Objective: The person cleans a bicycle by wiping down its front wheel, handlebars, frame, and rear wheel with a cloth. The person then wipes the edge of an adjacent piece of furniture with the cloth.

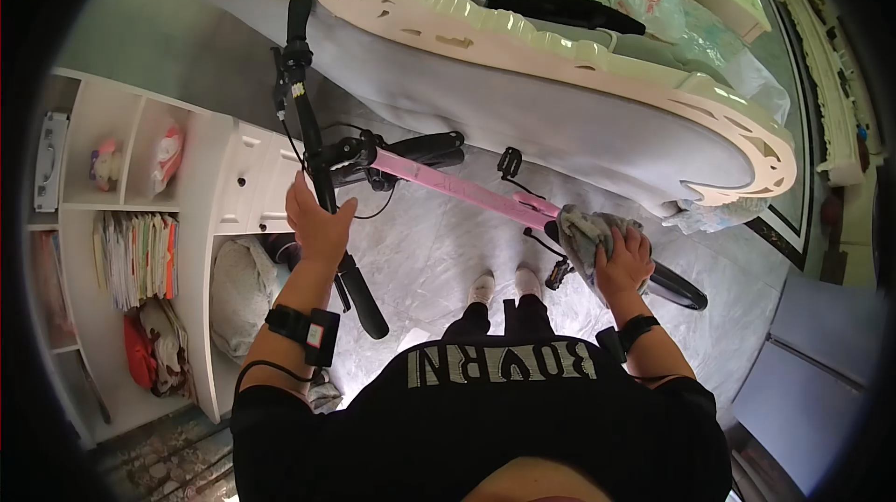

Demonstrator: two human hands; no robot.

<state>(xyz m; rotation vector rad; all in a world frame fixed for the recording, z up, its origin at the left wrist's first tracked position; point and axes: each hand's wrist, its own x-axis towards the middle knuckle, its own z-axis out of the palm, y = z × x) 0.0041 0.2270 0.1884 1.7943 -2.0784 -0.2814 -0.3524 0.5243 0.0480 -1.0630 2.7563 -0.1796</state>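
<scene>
A bicycle with a pink frame [457, 187] stands on the floor in front of me, its black handlebar [303, 115] to the left. My left hand [319, 227] lies over the near half of the handlebar, thumb apart and fingers stretched forward. Whether it touches the bar firmly I cannot tell. At the right, my right hand [625, 264] is closed over a grey cloth [586, 230] at the bicycle's saddle end. The cloth hides most of the saddle. Beyond it the black rear mudguard [679, 287] sticks out. One pedal [509, 162] shows on the far side, another [558, 274] nearer me.
A bed with a cream carved edge [523, 52] runs along the far side, close to the bicycle. White shelves [196, 250] with papers and bags stand at the left. A pale grey cabinet [807, 381] is at the right. My feet are on the tiled floor [420, 264].
</scene>
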